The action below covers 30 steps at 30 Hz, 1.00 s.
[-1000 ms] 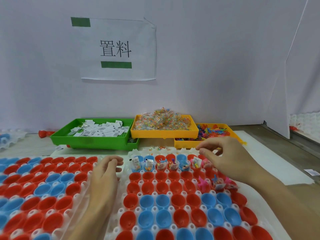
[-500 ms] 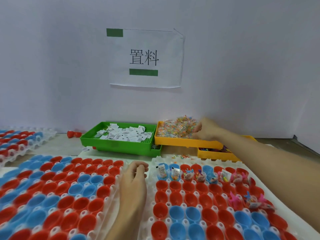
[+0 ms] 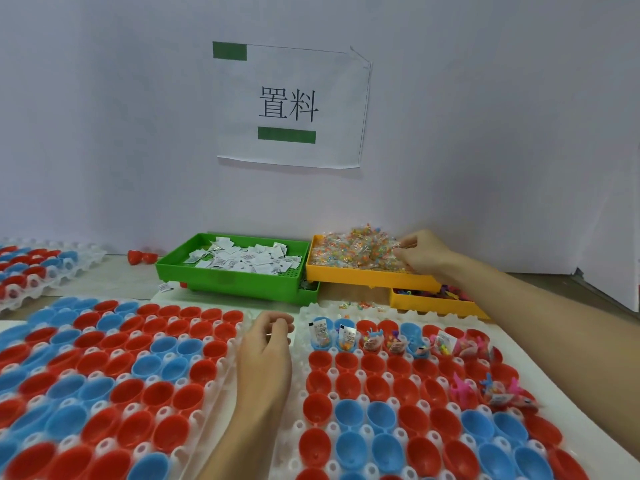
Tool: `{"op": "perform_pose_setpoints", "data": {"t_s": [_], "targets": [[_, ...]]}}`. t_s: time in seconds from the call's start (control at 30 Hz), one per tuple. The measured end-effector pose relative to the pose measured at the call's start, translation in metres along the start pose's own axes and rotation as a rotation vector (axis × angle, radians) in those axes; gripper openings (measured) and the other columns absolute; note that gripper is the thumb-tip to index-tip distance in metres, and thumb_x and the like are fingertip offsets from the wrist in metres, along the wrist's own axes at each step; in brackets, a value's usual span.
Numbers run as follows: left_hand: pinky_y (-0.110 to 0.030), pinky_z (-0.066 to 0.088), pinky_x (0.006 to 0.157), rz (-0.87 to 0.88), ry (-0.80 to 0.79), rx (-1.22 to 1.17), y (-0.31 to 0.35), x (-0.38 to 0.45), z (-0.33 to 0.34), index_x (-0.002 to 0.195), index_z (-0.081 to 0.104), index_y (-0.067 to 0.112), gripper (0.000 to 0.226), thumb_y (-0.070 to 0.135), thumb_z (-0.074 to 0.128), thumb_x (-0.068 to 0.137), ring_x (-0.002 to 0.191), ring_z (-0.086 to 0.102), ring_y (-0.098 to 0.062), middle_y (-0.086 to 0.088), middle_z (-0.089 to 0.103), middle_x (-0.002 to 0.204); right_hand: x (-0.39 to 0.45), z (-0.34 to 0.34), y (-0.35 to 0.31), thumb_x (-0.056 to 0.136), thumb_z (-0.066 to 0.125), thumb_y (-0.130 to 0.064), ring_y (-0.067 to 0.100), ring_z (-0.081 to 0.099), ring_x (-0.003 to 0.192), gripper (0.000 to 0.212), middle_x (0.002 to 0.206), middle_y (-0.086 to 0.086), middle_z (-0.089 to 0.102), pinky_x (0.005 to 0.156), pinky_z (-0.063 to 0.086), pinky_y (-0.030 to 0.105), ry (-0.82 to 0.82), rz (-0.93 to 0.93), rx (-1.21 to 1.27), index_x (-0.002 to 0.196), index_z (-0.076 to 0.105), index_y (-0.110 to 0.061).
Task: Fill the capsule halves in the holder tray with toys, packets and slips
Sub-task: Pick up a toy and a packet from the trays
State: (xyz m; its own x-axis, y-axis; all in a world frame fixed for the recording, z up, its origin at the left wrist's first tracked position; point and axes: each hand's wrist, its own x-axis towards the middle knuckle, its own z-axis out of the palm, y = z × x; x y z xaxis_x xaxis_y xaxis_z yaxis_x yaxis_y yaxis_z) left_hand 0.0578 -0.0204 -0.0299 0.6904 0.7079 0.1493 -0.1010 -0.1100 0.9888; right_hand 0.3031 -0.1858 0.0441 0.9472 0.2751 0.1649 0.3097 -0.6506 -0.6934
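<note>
The right hand (image 3: 420,252) reaches across to the far side of the table (image 3: 595,323) and digs into the heap of clear packets of coloured beads (image 3: 353,251) in the upper yellow tray (image 3: 367,280), its fingers curled and pinching at the packets by the tray's right end. The left hand (image 3: 266,348) rests near the middle of the table, in the gap between the two holder trays, fingers loosely curled toward the palm; whether it holds anything cannot be told. The right holder tray (image 3: 323,311), white with red and blue capsule halves (image 3: 349,427) seated in rows, lies at the near right of the table. Its far row is filled: the two blue halves at the left end carry white slips (image 3: 320,332) standing upright with beads beneath, and the halves further right hold packets and small toys. A few pink and blue toys (image 3: 464,391) sit in halves near the tray's right edge, two rows nearer. The left holder tray (image 3: 214,386) lies at the near left, touching or just beside the left wrist. Behind, a green tray (image 3: 235,284) of white slips stands just left of the upper yellow tray, and a lower yellow tray (image 3: 433,306) with coloured toys shows beneath the right forearm. A paper sign (image 3: 291,105) is taped to the wall with green tape.
</note>
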Motion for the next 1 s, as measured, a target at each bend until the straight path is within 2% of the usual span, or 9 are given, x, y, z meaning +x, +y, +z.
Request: {"op": "perform_pose_setpoints", "data": {"t_s": [0.17, 0.27, 0.37, 0.47, 0.57, 0.63, 0.7, 0.87, 1.0], "targets": [[-0.033, 0.046, 0.076, 0.003, -0.001, -0.005, -0.002, 0.001, 0.0, 0.087, 0.066, 0.021, 0.026, 0.014, 0.045, 0.1, 0.093, 0.061, -0.014, 0.004, 0.068, 0.093, -0.006, -0.01, 0.004, 0.099, 0.06, -0.02, 0.024, 0.067, 0.092, 0.016, 0.089, 0.002, 0.068, 0.089, 0.057, 0.043, 0.07, 0.016, 0.07, 0.097, 0.071, -0.007], [-0.035, 0.046, 0.076, 0.004, 0.006, -0.007, -0.003, 0.002, 0.0, 0.087, 0.067, 0.021, 0.026, 0.013, 0.045, 0.1, 0.093, 0.062, -0.015, 0.003, 0.068, 0.093, -0.005, -0.011, 0.006, 0.1, 0.058, -0.023, 0.023, 0.064, 0.08, 0.029, 0.086, 0.011, 0.07, 0.077, 0.053, 0.034, 0.101, 0.001, 0.022, 0.099, 0.074, 0.002], [-0.036, 0.048, 0.077, 0.006, 0.012, -0.01, -0.005, 0.003, 0.0, 0.086, 0.067, 0.02, 0.026, 0.013, 0.045, 0.1, 0.093, 0.062, -0.016, 0.002, 0.068, 0.093, -0.005, -0.01, 0.007, 0.1, 0.059, -0.016, 0.018, 0.07, 0.087, 0.023, 0.089, 0.001, 0.073, 0.087, 0.058, 0.037, 0.129, -0.005, 0.088, 0.114, 0.071, -0.003], [-0.037, 0.049, 0.078, 0.007, 0.014, -0.012, -0.006, 0.004, -0.001, 0.086, 0.067, 0.021, 0.027, 0.013, 0.045, 0.1, 0.093, 0.062, -0.016, 0.002, 0.068, 0.093, -0.011, -0.015, 0.005, 0.1, 0.058, -0.009, 0.012, 0.073, 0.078, 0.024, 0.081, -0.004, 0.073, 0.088, 0.059, 0.037, 0.155, -0.027, 0.141, 0.121, 0.067, -0.002], [-0.038, 0.05, 0.079, 0.004, 0.018, -0.016, -0.006, 0.005, -0.001, 0.086, 0.067, 0.02, 0.028, 0.012, 0.044, 0.1, 0.093, 0.062, -0.016, 0.002, 0.068, 0.094, -0.035, -0.025, 0.006, 0.099, 0.057, -0.007, 0.013, 0.074, 0.072, 0.022, 0.08, 0.001, 0.076, 0.075, 0.058, 0.028, 0.118, -0.048, 0.24, 0.119, 0.066, -0.004], [-0.039, 0.051, 0.08, 0.005, 0.02, -0.02, -0.006, 0.005, -0.001, 0.087, 0.067, 0.019, 0.028, 0.012, 0.044, 0.1, 0.093, 0.063, -0.017, 0.001, 0.069, 0.094, -0.063, -0.033, 0.01, 0.098, 0.057, -0.007, 0.013, 0.074, 0.071, 0.022, 0.076, 0.001, 0.076, 0.066, 0.054, 0.021, 0.077, -0.09, 0.297, 0.118, 0.063, -0.016], [-0.039, 0.051, 0.08, 0.008, 0.019, -0.015, -0.006, 0.006, -0.001, 0.088, 0.067, 0.019, 0.027, 0.012, 0.044, 0.1, 0.093, 0.063, -0.018, 0.001, 0.069, 0.095, -0.093, -0.043, 0.017, 0.098, 0.057, -0.006, 0.015, 0.073, 0.068, 0.021, 0.073, 0.002, 0.075, 0.062, 0.053, 0.019, 0.07, -0.117, 0.365, 0.11, 0.067, -0.019], [-0.04, 0.05, 0.079, 0.018, 0.008, 0.004, -0.008, 0.006, -0.001, 0.089, 0.067, 0.019, 0.028, 0.012, 0.043, 0.1, 0.094, 0.062, -0.02, 0.0, 0.068, 0.096, -0.152, -0.055, 0.037, 0.095, 0.05, 0.004, 0.019, 0.061, 0.059, 0.033, 0.062, 0.009, 0.065, 0.061, 0.051, 0.03, 0.121, -0.069, 0.52, 0.081, 0.075, -0.011], [-0.04, 0.049, 0.075, 0.029, -0.002, 0.018, -0.01, 0.008, -0.001, 0.09, 0.067, 0.019, 0.029, 0.011, 0.042, 0.1, 0.095, 0.063, -0.022, -0.002, 0.069, 0.098, -0.177, -0.058, 0.041, 0.099, 0.049, -0.001, 0.016, 0.058, 0.059, 0.034, 0.06, 0.004, 0.062, 0.062, 0.05, 0.032, 0.048, -0.091, 0.405, 0.08, 0.075, -0.01]]}}
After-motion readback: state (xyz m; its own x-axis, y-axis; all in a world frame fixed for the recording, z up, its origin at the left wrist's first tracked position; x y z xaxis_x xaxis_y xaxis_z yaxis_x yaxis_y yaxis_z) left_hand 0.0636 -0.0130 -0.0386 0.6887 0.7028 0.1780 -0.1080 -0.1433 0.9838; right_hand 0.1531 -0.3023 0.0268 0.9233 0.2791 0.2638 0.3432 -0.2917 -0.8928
